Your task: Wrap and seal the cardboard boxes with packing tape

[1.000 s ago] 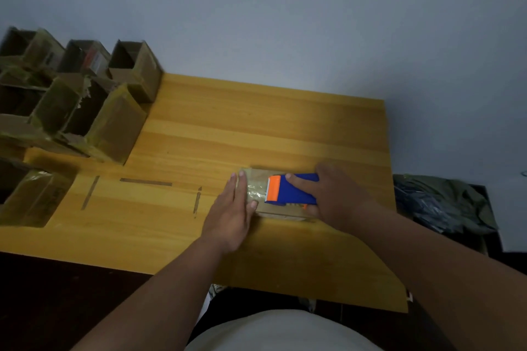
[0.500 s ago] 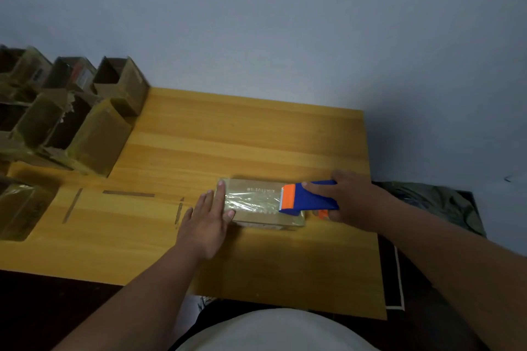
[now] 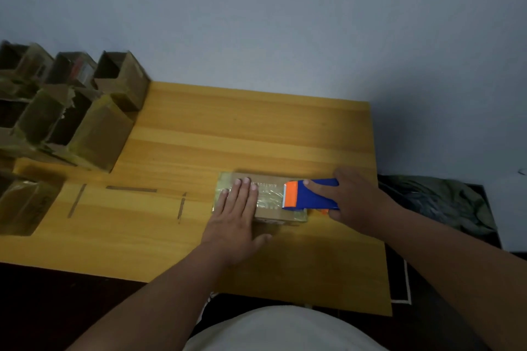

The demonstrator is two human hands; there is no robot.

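A flat cardboard box (image 3: 273, 215) lies on the wooden table (image 3: 228, 133), right of centre, with shiny clear tape across its top. My left hand (image 3: 238, 215) lies flat on the box's left half, fingers straight and pressing down. My right hand (image 3: 356, 202) grips a blue and orange tape dispenser (image 3: 309, 197) at the box's right end. The orange toothed edge of the dispenser sits on the box top. The tape roll itself is hidden under my right hand.
Several open, tape-covered cardboard boxes (image 3: 94, 128) stand stacked along the table's left side, and another (image 3: 25, 202) sits at the left edge. Three strips of tape (image 3: 131, 188) are stuck on the table. A dark bag (image 3: 445, 202) lies on the floor to the right.
My right hand has drawn the dispenser rightward along the box to its right end. My left hand has slid from the box's left edge up onto its top.
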